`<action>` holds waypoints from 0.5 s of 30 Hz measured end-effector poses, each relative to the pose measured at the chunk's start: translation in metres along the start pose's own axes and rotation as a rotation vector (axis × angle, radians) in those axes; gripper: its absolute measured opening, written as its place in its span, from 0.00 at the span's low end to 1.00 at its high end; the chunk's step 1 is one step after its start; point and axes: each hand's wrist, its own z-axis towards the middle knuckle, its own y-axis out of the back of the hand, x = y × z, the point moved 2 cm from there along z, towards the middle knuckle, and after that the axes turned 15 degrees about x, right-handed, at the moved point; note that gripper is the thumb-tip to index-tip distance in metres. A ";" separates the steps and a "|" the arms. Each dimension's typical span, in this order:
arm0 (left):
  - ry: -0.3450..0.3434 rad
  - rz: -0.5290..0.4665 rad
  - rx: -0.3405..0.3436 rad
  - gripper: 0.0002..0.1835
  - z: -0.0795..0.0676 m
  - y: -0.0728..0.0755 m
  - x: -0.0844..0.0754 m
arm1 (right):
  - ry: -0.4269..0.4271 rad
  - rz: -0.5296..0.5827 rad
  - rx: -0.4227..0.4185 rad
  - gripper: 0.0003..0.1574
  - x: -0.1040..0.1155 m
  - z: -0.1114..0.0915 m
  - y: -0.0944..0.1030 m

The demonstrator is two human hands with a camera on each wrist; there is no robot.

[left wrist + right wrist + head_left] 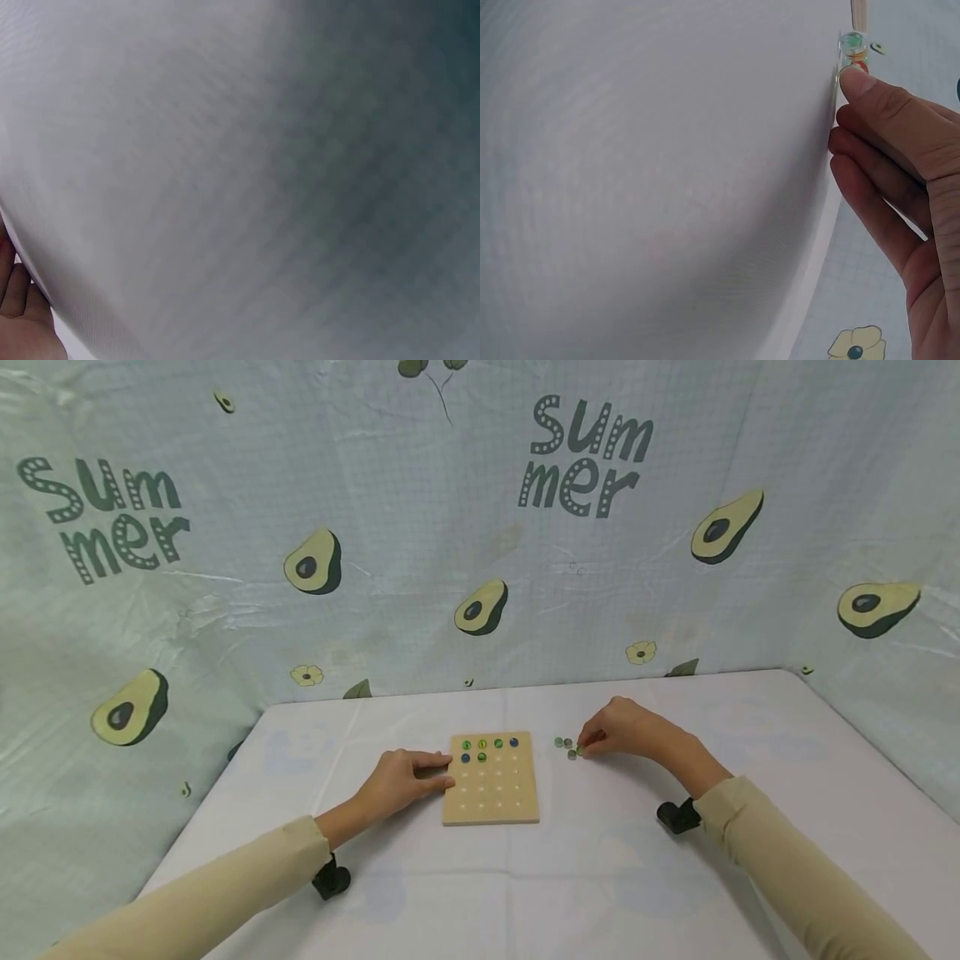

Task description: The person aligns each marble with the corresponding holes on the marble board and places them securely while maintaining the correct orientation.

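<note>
The beige sleeves reach in closest to me, and below each wrist hangs a black camera; if the one under the right wrist swung low across the table, I think it could snag the cloth and shift everything on it. Further in, the left hand lies with thumb and forefinger extended and spread, touching the near-side edge of the wooden board, which sits just to its right, between the two hands. It grips nothing, so my worry is that a light steadying touch lets the board slide or turn under a push from the other side. A hard nudge might also jolt the seated marbles, six of them in the hollows of the two far rows. Beyond the board, the right hand has its fingers drawn in narrow, tips at a green marble; I cannot tell whether it is pinched or only touched. The loose marbles lie just left of those fingertips, close together, so a clumsy grab could scatter them, and smooth glass may squirt free or roll toward the patterned backdrop behind.
</note>
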 end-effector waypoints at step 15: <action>0.004 -0.009 0.000 0.24 -0.001 0.000 0.001 | 0.007 0.013 -0.069 0.09 -0.002 -0.008 -0.002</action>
